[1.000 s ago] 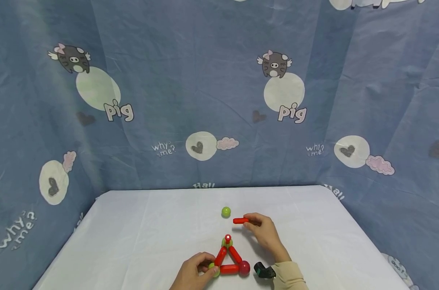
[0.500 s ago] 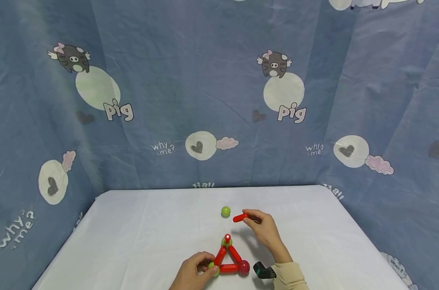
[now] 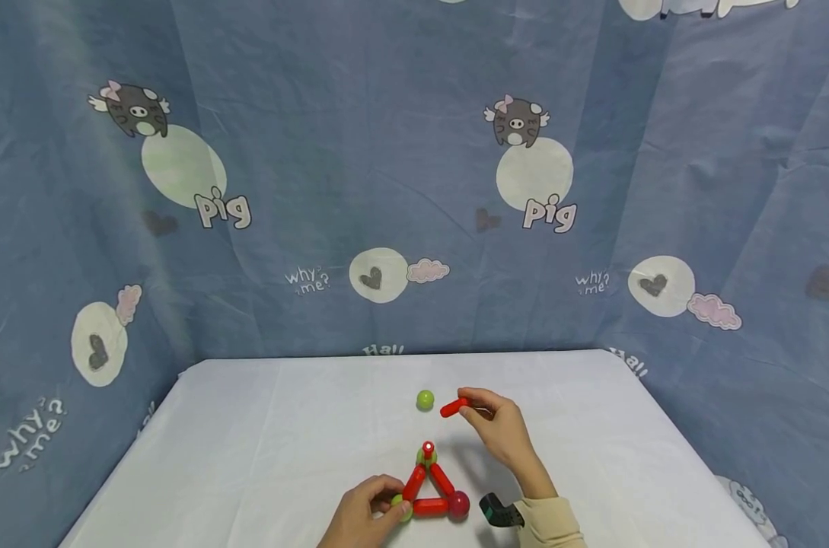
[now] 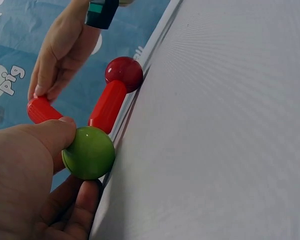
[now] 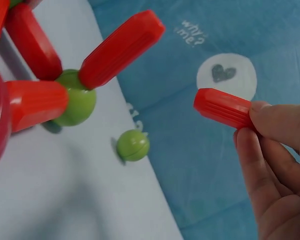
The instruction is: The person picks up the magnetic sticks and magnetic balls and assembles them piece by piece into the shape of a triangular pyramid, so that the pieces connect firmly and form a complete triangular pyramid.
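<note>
My left hand (image 3: 363,511) grips a green ball (image 4: 88,152) with thumb and fingers. This ball is the near left corner of a triangle of red rods on the white table. A dark red ball (image 3: 458,504) forms the near right corner, and another green ball (image 5: 76,102) the far one. From that far ball one more red rod (image 5: 122,49) rises, its end facing the head camera. Beyond the triangle, my right hand (image 3: 502,435) pinches a loose red rod (image 5: 224,108) by one end, raised and tilted, its other end pointing left.
A loose green ball (image 3: 425,400) lies on the white-covered table (image 3: 284,441) behind the triangle, left of the held rod. A blue printed curtain (image 3: 414,190) hangs behind and along the sides. A black device (image 3: 500,511) is worn on the right wrist.
My right hand has moved slightly up in the head view, and the rod in it has gone from level to slanted. My left hand and the triangle stay in place.
</note>
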`<state>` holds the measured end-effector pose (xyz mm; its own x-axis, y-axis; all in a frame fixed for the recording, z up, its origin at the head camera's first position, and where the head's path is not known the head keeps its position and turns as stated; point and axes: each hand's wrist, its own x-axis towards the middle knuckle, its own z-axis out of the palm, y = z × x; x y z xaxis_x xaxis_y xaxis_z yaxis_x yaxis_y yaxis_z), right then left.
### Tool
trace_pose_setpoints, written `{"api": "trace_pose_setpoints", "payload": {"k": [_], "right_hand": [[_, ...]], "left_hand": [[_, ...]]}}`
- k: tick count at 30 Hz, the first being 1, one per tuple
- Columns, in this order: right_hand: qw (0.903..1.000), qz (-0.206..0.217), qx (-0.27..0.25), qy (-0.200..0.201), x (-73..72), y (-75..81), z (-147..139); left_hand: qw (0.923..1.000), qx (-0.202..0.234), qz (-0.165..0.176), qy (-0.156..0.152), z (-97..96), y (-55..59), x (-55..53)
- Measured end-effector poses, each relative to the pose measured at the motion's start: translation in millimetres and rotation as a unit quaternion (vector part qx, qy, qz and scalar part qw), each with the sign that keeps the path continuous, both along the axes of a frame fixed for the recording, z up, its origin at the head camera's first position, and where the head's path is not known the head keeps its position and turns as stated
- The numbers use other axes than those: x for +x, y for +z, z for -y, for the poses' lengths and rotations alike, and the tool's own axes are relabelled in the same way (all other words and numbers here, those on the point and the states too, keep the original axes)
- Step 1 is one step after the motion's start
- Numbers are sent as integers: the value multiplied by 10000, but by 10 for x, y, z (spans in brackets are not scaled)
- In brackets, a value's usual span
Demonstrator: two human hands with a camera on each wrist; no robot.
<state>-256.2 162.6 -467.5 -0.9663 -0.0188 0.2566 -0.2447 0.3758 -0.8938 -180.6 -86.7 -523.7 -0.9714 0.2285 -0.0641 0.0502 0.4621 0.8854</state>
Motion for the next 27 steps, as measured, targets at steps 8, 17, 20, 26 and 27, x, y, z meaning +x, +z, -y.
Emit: {"api": "trace_pose_setpoints", "payload": {"k": [8, 17, 20, 26, 27], "right_hand": [[10000, 2, -12, 17, 79, 139, 1], [9980, -212, 223, 544, 169, 315, -13], [9960, -341, 353, 751, 197, 359, -13], [9908, -503, 651, 1072, 250, 404, -18], [9901, -516, 672, 1118, 256, 410, -20]], "left_hand": [[10000, -88, -10, 46, 3, -2, 17], [9997, -72, -20, 221, 34, 24, 5], [9995, -39, -56, 307, 60, 26, -1], [9994, -23, -106, 318, 78, 18, 3], [9994, -22, -115, 320, 77, 18, 5]]}}
